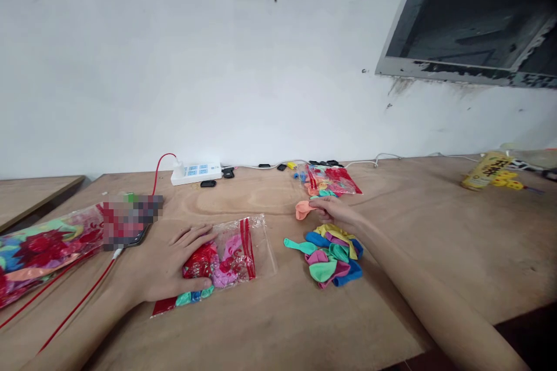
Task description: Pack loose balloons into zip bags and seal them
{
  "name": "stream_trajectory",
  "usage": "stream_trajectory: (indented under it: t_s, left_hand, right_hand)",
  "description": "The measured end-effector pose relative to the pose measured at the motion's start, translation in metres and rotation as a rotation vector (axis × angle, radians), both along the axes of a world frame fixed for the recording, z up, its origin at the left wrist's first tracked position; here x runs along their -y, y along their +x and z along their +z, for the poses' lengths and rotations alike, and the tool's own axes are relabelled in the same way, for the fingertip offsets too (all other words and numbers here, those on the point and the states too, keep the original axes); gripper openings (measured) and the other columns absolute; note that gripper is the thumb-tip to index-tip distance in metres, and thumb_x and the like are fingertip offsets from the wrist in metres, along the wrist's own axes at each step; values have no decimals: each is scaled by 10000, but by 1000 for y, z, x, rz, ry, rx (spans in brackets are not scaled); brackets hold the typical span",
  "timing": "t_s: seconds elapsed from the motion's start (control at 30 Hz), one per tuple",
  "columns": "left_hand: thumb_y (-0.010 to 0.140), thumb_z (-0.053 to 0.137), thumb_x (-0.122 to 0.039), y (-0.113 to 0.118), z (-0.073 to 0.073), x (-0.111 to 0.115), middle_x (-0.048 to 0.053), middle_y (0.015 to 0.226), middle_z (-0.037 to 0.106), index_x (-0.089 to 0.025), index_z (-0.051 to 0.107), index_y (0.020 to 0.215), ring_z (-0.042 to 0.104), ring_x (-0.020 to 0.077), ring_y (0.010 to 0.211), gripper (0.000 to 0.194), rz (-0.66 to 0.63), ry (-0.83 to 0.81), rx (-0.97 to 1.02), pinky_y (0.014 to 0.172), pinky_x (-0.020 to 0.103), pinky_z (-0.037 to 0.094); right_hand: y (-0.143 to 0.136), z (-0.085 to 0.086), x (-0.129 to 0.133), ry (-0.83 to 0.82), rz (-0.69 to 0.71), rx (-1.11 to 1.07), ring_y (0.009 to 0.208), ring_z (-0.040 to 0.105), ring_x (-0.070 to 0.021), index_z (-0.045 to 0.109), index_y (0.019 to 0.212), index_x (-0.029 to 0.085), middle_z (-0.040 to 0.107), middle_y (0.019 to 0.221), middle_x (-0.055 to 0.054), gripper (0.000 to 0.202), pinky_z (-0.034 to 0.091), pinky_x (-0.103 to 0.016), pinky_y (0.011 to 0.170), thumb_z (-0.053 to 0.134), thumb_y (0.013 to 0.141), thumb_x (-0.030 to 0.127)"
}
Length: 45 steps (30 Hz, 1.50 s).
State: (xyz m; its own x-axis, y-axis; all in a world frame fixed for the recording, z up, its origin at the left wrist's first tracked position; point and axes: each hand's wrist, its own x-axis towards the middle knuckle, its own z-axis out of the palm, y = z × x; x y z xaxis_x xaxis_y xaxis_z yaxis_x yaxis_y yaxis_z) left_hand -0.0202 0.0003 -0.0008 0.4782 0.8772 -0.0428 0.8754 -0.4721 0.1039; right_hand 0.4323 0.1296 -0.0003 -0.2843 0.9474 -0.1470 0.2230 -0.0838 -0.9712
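My right hand pinches a peach-coloured balloon by one end, just above the table. Right below it lies a pile of loose balloons in green, blue, yellow and pink. My left hand rests flat, fingers spread, on the left part of a clear plastic bag. Red, pink, green and blue balloons show through that bag, which has red stripes near its right end. Beyond my right hand sits a second clear bag with red print and balloons in it.
A large balloon bag lies at the left beside a partly blurred phone on a red cable. Near the wall are a white power strip and small black pieces. A yellow can stands tilted at the right.
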Motion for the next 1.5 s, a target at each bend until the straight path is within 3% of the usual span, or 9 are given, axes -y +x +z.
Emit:
stream_trajectory:
  t_s: [0.2, 0.4, 0.53, 0.67, 0.8, 0.93, 1.13, 1.37, 1.5]
  left_hand:
    - [873, 609, -852, -5, -7, -2, 82, 1719, 368, -303, 407, 1656, 394, 407, 1549, 977, -22, 39, 61, 1238, 589, 386]
    - [881, 603, -848, -8, -10, -3, 59, 1725, 359, -346, 389, 1660, 380, 409, 1557, 951, -28, 49, 58, 1243, 586, 375]
    - [875, 606, -852, -8, -11, -3, 56, 1725, 358, -356, 382, 1662, 374, 419, 1557, 957, -19, 45, 60, 1243, 608, 365]
    - [886, 621, -827, -13, -16, -5, 52, 1731, 348, -378, 358, 1668, 380, 409, 1556, 939, -43, 68, 86, 1255, 587, 352]
    - [885, 621, -828, -14, -18, -5, 56, 1737, 334, -379, 351, 1670, 371, 413, 1559, 944, -37, 53, 80, 1247, 592, 361]
    - [883, 597, -849, -10, -14, -4, 63, 1748, 304, -358, 349, 1674, 343, 419, 1572, 964, -13, 18, 46, 1237, 607, 369]
    - [882, 591, -852, -8, -12, -3, 59, 1738, 328, -357, 358, 1671, 350, 416, 1570, 961, -16, 25, 52, 1237, 606, 371]
    - [881, 599, -848, -10, -15, -4, 51, 1738, 330, -370, 366, 1666, 367, 423, 1559, 948, -20, 37, 66, 1225, 606, 385]
    - [876, 596, -856, -10, -13, -4, 48, 1738, 333, -371, 362, 1667, 367, 418, 1561, 956, -13, 31, 59, 1215, 590, 402]
  right_hand:
    - [11, 1, -3, -82, 6, 120, 473, 179, -54, 399, 634, 228, 333, 546, 90, 446, 106, -229, 436, 782, 749, 427]
    - [11, 5, -1, -108, 30, 197, 440, 206, -61, 469, 639, 225, 378, 514, 74, 391, 160, -240, 413, 787, 749, 425]
    - [10, -2, -10, 32, -141, 258, 435, 343, -97, 622, 894, 214, 469, 557, 59, 281, 237, -243, 428, 721, 830, 468]
    - [16, -9, -18, 228, -345, 372, 576, 574, -180, 616, 1212, 196, 642, 703, -3, 432, 371, -268, 534, 674, 893, 481]
    - [20, -5, -12, 431, -417, 688, 771, 658, -246, 687, 1148, 195, 739, 889, -90, 379, 362, -292, 627, 672, 930, 505]
    - [20, 7, -2, 670, -258, 1042, 920, 677, -254, 747, 1011, 203, 754, 1157, -121, 168, 334, -307, 643, 608, 943, 271]
    - [24, 7, 6, 687, 64, 1120, 824, 681, -228, 789, 1051, 260, 794, 989, -53, 245, 333, -287, 635, 686, 835, 205]
    - [24, 7, 0, 714, 45, 1127, 824, 694, -234, 810, 998, 258, 804, 968, -68, 243, 324, -291, 630, 569, 969, 237]
    - [25, 6, 0, 716, 104, 1077, 814, 700, -220, 811, 1002, 264, 805, 971, -45, 214, 353, -280, 640, 621, 921, 209]
